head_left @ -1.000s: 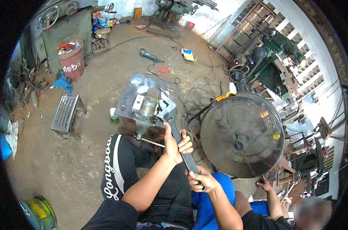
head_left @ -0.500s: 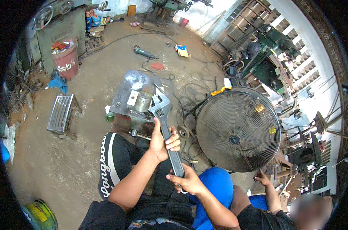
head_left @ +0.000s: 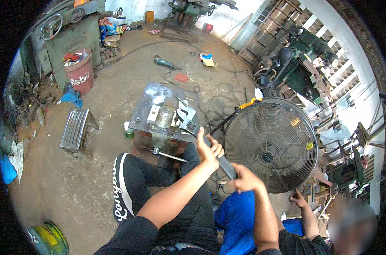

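Observation:
A large grey adjustable wrench [head_left: 227, 166] slants across my lap. Its open jaw end lies at the right side of a vise [head_left: 159, 140]. My left hand [head_left: 208, 152] is closed around the upper handle, thumb pointing up along it. Lower down, my right hand [head_left: 246, 178] grips the handle's end, which its fingers partly hide. A short metal cylinder [head_left: 165, 117] sits at the vise, beside a pale block [head_left: 153, 114]. Whether the wrench jaws touch anything I cannot tell. The vise's bar handle [head_left: 171, 156] sticks out toward my knees.
A big round floor fan [head_left: 271, 144] stands close on the right. Another person's hand [head_left: 298, 199] is near its lower edge. To the left is a metal stool [head_left: 75, 129]; beyond the vise lies an angle grinder [head_left: 165, 63] with cables on the floor.
The wrench's handle end has swung right, so it slants more. Both hands moved right with it, still gripping. The whole view has shifted slightly.

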Motion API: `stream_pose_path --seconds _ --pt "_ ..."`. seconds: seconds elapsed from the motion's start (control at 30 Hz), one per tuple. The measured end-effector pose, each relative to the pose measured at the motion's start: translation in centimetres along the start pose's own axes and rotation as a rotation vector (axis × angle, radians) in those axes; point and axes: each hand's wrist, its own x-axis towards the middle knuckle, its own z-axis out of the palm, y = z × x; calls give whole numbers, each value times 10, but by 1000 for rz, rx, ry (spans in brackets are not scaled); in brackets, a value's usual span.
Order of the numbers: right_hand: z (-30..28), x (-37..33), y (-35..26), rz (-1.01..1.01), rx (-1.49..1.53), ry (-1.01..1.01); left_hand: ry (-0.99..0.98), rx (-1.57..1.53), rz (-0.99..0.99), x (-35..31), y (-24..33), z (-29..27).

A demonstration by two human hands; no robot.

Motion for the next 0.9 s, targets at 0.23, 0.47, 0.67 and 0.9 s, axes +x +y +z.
stream_pose_path --seconds 0.23,0.47,0.67,0.9 --pt "-74 70 53 3 -987 691 266 739 14 29 -10 30" --pt "-204 260 37 -204 -1139 514 -188 2098 1569 15 118 84" --pt "-209 417 -51 -480 -1157 715 143 2522 1010 88 132 47" --pt "-171 277 63 -237 -624 883 -472 2466 959 72 143 43"
